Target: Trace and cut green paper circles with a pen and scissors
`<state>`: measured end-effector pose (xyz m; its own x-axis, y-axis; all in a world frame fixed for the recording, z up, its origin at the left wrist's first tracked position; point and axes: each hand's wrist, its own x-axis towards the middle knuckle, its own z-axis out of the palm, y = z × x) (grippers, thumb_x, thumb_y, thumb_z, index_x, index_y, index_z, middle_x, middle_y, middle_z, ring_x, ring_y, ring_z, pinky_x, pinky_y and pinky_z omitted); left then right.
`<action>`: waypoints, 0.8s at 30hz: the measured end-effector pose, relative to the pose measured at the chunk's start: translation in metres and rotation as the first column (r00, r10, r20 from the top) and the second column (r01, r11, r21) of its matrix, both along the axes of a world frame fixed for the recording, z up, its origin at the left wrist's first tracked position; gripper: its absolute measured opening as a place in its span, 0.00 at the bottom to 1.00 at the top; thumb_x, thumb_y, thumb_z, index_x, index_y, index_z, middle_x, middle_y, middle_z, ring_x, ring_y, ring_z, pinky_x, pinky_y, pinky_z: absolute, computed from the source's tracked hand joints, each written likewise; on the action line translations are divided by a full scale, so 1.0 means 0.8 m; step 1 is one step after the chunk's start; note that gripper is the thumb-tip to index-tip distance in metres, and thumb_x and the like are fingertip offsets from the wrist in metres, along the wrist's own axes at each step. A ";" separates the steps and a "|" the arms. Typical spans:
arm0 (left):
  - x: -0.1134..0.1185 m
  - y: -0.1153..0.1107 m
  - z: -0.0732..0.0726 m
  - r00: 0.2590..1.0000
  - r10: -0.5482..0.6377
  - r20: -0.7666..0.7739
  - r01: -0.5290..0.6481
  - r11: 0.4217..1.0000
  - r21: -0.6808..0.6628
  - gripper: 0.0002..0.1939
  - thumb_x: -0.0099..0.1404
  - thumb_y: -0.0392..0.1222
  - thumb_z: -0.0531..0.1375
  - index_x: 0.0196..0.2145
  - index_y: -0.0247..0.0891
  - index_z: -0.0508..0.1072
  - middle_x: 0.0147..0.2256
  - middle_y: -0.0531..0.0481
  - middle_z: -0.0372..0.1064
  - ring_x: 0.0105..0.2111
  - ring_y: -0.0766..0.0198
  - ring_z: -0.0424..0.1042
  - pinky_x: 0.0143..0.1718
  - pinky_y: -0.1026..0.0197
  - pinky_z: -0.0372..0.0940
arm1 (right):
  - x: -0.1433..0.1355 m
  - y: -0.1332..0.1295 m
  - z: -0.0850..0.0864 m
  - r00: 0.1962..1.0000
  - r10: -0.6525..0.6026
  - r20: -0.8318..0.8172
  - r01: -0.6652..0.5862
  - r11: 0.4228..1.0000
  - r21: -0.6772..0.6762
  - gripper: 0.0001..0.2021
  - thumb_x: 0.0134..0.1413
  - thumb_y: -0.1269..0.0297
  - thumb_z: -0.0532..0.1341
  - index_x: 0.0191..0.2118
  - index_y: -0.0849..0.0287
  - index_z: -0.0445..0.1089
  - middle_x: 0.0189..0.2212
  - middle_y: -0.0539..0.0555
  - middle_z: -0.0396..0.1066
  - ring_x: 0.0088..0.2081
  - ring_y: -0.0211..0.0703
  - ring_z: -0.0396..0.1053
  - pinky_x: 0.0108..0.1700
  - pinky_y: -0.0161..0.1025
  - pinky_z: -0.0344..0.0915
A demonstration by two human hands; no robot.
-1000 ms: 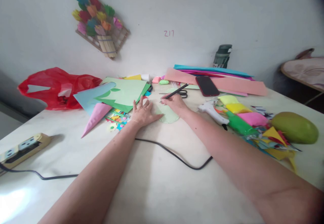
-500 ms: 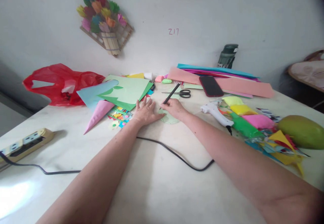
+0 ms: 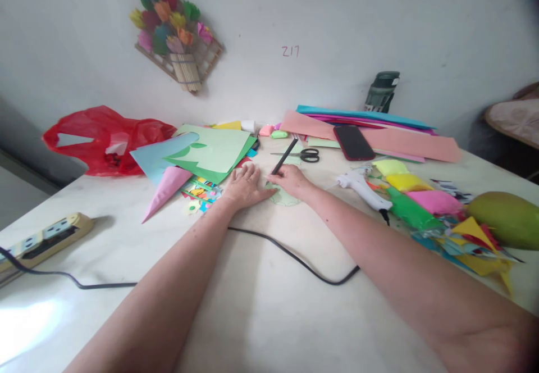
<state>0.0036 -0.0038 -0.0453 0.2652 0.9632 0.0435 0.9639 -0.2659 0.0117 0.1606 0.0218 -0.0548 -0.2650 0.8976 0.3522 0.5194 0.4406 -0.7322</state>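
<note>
In my right hand (image 3: 291,182) is a black pen (image 3: 285,155), slanted up and to the right, its lower end over a pale green paper piece (image 3: 287,198) with a wavy edge. My left hand (image 3: 245,186) lies flat with fingers spread, its thumb reaching to the paper's left edge. Both hands partly cover the paper. Black-handled scissors (image 3: 309,155) rest just beyond the right hand. Left of my left hand are small colourful paper cutouts (image 3: 200,193) and a pink paper cone (image 3: 167,191).
Green paper sheets (image 3: 214,151) and a red plastic bag (image 3: 105,137) are at back left. A phone (image 3: 353,142) rests on coloured paper. A glue gun (image 3: 362,189), clay packets (image 3: 429,201) and a green fruit (image 3: 503,219) are right. A black cord (image 3: 290,258) crosses the table.
The whole view has shifted slightly. Both hands keep almost the same place on the paper, and the pen stays in my right hand.
</note>
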 end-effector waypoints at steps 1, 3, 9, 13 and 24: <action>0.000 0.000 0.000 1.000 0.002 0.004 -0.002 1.000 -0.003 0.47 0.55 0.72 0.41 0.62 0.35 0.46 0.63 0.40 0.37 0.62 0.53 0.35 0.59 0.47 0.33 | 0.000 0.000 0.000 1.000 0.002 -0.001 -0.002 1.000 -0.003 0.08 0.46 0.61 0.61 0.27 0.60 0.73 0.22 0.50 0.72 0.28 0.38 0.69 0.33 0.34 0.62; 0.000 0.000 -0.001 1.000 0.001 0.013 -0.001 1.000 -0.002 0.47 0.55 0.72 0.41 0.62 0.35 0.46 0.63 0.40 0.37 0.62 0.53 0.35 0.59 0.49 0.35 | 0.000 -0.001 0.001 1.000 0.003 -0.002 -0.004 1.000 -0.007 0.09 0.46 0.60 0.61 0.27 0.60 0.73 0.22 0.50 0.72 0.27 0.38 0.68 0.33 0.34 0.62; 0.000 0.000 -0.001 1.000 0.006 0.027 -0.006 1.000 -0.016 0.45 0.55 0.71 0.42 0.62 0.37 0.45 0.63 0.41 0.37 0.62 0.53 0.34 0.59 0.50 0.35 | 0.000 -0.002 0.002 1.000 0.012 -0.017 -0.012 1.000 -0.014 0.09 0.46 0.60 0.61 0.26 0.60 0.72 0.22 0.50 0.72 0.27 0.37 0.68 0.32 0.33 0.62; 0.000 0.000 0.000 0.999 0.005 0.036 -0.005 1.000 -0.021 0.46 0.55 0.71 0.42 0.62 0.38 0.45 0.63 0.42 0.36 0.62 0.53 0.34 0.59 0.50 0.34 | 0.000 -0.001 0.002 1.000 0.017 -0.006 -0.017 1.000 -0.020 0.09 0.46 0.60 0.61 0.26 0.60 0.72 0.22 0.50 0.72 0.28 0.38 0.68 0.33 0.34 0.62; 0.001 0.000 0.000 1.000 0.008 0.015 -0.008 1.000 -0.006 0.44 0.56 0.70 0.43 0.61 0.39 0.46 0.63 0.41 0.37 0.62 0.52 0.34 0.59 0.49 0.36 | -0.001 0.002 -0.002 1.000 0.012 0.021 -0.011 1.000 -0.005 0.09 0.46 0.60 0.61 0.26 0.60 0.73 0.23 0.50 0.73 0.29 0.38 0.69 0.33 0.34 0.62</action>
<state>0.0042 -0.0040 -0.0457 0.2565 0.9656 0.0415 0.9658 -0.2577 0.0275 0.1597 0.0235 -0.0561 -0.2825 0.8961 0.3423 0.5293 0.4432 -0.7234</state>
